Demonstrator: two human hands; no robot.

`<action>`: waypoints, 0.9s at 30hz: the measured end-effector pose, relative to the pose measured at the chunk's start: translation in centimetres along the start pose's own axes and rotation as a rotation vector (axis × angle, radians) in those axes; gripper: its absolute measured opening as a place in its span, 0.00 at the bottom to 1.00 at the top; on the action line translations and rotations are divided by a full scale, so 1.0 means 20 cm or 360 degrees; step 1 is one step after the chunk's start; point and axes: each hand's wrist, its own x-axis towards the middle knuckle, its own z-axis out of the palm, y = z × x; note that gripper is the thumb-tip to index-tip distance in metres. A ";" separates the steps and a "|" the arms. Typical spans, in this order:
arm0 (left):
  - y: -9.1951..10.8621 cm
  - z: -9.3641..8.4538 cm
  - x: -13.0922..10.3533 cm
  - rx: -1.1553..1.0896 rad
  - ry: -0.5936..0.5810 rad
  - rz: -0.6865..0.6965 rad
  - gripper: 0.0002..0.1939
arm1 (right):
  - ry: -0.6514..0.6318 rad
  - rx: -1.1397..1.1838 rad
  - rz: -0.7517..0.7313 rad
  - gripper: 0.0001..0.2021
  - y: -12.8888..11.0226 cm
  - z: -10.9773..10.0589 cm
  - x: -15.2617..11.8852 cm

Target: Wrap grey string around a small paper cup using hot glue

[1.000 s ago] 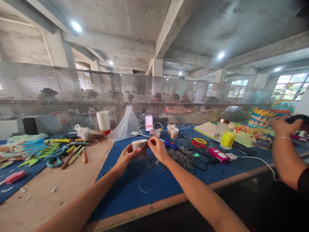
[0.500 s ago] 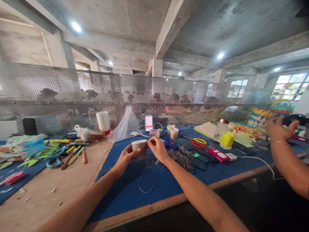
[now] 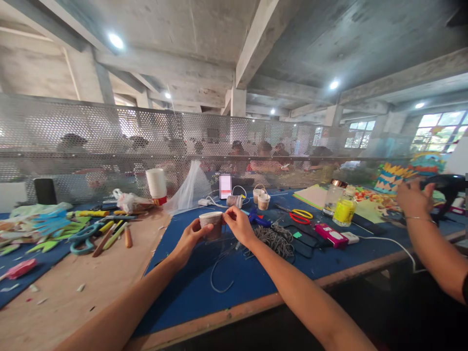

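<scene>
A small paper cup (image 3: pixel 211 226), its upper part wound with pale grey cord, is held above the blue mat. Round its left side closes my left hand (image 3: pixel 192 238), thumb at the front. My right hand (image 3: pixel 239 225) pinches at the cup's right edge on what looks like the cord's strand, mostly hidden by the fingers. A loose grey cord (image 3: pixel 215 285) curls on the mat below. Right of my right wrist lies a tangled heap of grey cord (image 3: pixel 276 240), with a blue glue gun (image 3: pixel 261 219) behind it.
Red and yellow scissors (image 3: pixel 302 215), a magenta box (image 3: pixel 331 235) and a yellow glue bottle (image 3: pixel 344 208) stand to the right. Small cups (image 3: pixel 263 200) and a propped phone (image 3: pixel 225 186) are behind. Tools (image 3: pixel 87 238) lie left. A co-worker's hand (image 3: pixel 417 197) is at far right.
My hands and the cup hold nearly the same position. At far right, the co-worker's hand has shifted slightly left, and more of the dark object beside it shows.
</scene>
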 end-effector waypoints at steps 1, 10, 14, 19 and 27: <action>0.00 0.00 0.00 -0.0009 0.0000 -0.0002 0.36 | -0.0005 0.0001 0.0001 0.10 0.00 0.00 0.00; 0.00 0.00 0.00 -0.0018 -0.0016 -0.0018 0.35 | 0.0004 -0.0005 0.0014 0.08 0.01 0.00 0.01; -0.01 0.00 0.00 -0.0013 0.0000 -0.0017 0.35 | 0.0005 -0.0014 0.0022 0.08 0.00 0.00 0.00; -0.01 -0.01 0.00 -0.0007 -0.0007 -0.0024 0.35 | 0.0003 -0.0001 0.0010 0.09 0.01 0.00 0.00; 0.00 -0.01 0.01 -0.0008 0.0002 -0.0036 0.37 | 0.0009 0.0022 0.0012 0.09 0.03 0.00 0.01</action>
